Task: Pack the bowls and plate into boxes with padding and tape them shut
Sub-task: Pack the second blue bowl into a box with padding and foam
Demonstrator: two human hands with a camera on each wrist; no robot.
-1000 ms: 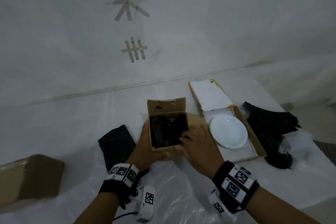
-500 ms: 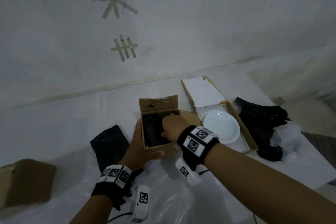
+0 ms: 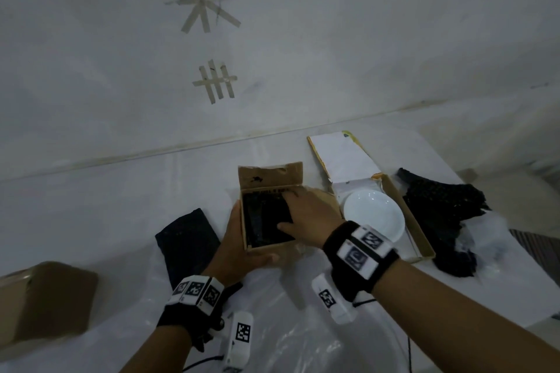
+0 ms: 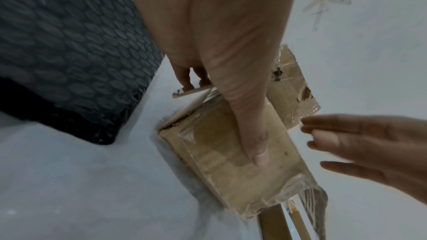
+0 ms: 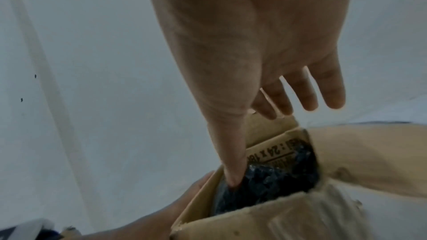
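A small open cardboard box (image 3: 266, 247) stands mid-table, filled with black bubble-wrap padding (image 3: 260, 221); what lies under the padding is hidden. My left hand (image 3: 233, 248) grips the box, fingers on its left wall and thumb along the front wall (image 4: 219, 161). My right hand (image 3: 306, 215) lies over the box with straight fingers, its thumb pushed down into the padding (image 5: 272, 176) by the left wall. To the right, a white plate (image 3: 374, 218) lies in a flat open box (image 3: 421, 239) with its lid (image 3: 342, 157) folded back.
A folded piece of black bubble wrap (image 3: 188, 239) lies left of the small box. A bigger loose heap of black bubble wrap (image 3: 439, 212) lies right of the flat box. A closed brown box (image 3: 45, 303) sits at the near left. Clear plastic sheeting (image 3: 288, 327) covers the table.
My right hand moved from the box's near right corner up over the opening and now presses into the padding. The left hand kept its hold on the box.
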